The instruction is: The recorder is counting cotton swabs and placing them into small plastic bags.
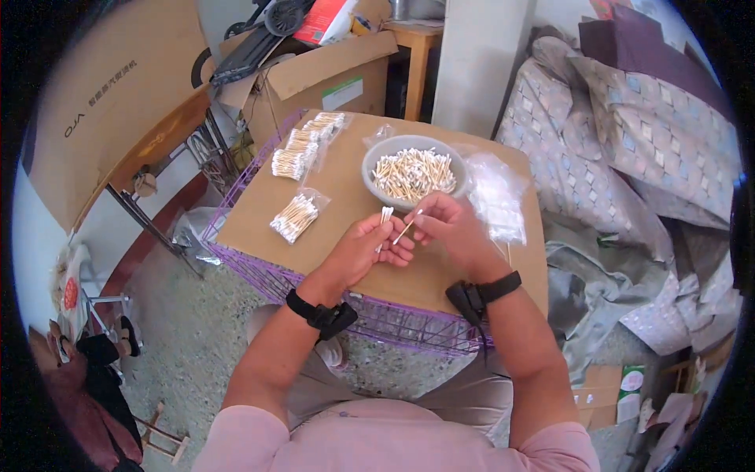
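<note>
A small bunch of cotton swabs (385, 217) stands upright in my left hand (368, 245), its fingers closed round the sticks. My right hand (450, 230) pinches a single cotton swab (407, 226), tilted, close to the bunch. Just beyond both hands sits a grey bowl (368, 175) heaped with loose cotton swabs (417, 171). To the left lies a clear bag of cotton swabs (296, 215). Farther back, several more filled bags (302, 145) lie in an overlapping row. A pile of clear plastic bags (497, 197) rests right of the bowl.
The cardboard tabletop (259, 236) lies on a purple wire cage (393, 322). Behind stands a big cardboard box (330, 82). Patterned cloth (605, 118) is heaped at the right. Another person's leg and sandal (128, 337) show at the lower left, near a small wooden stool (161, 440).
</note>
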A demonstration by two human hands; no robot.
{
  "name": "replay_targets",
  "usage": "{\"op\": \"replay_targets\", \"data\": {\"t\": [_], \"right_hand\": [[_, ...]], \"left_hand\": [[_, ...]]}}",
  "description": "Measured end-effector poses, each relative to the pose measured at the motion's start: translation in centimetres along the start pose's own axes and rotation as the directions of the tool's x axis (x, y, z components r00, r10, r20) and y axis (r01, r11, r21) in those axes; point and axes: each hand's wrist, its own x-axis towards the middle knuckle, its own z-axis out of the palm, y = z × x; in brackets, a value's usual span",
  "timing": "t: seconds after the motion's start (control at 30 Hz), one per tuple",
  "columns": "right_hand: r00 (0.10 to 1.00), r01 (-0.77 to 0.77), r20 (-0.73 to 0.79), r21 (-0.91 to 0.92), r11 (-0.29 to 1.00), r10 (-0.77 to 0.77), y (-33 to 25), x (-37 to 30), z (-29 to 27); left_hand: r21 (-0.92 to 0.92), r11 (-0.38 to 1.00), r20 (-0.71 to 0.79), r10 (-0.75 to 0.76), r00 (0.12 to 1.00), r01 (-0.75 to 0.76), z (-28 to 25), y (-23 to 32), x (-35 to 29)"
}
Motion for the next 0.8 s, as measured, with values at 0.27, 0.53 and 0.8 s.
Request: {"op": "replay_targets", "data": {"t": [0.27,0.53,0.8], "right_hand": [[0.997,0.036,0.071,-0.055,0.998,-0.032,0.4,0.3,-0.2],[0.976,0.219,0.092,-0.34,0.915,-0.199,-0.5,0.3,0.9],[0.996,0.068,-0.035,-0.294,0.953,-0.082,-1.3,-0.7,1.6]], "left_hand": [[0.081,0.996,0.044,-0.025,0.999,0.022,-0.2,0.1,0.0],[0.325,0.942,-0.082,-0.063,0.995,0.087,1.4,2.0,-1.4],[0.249,0.961,0.067,0.111,0.992,-0.124,0.1,-0.4,-0.4]]}}
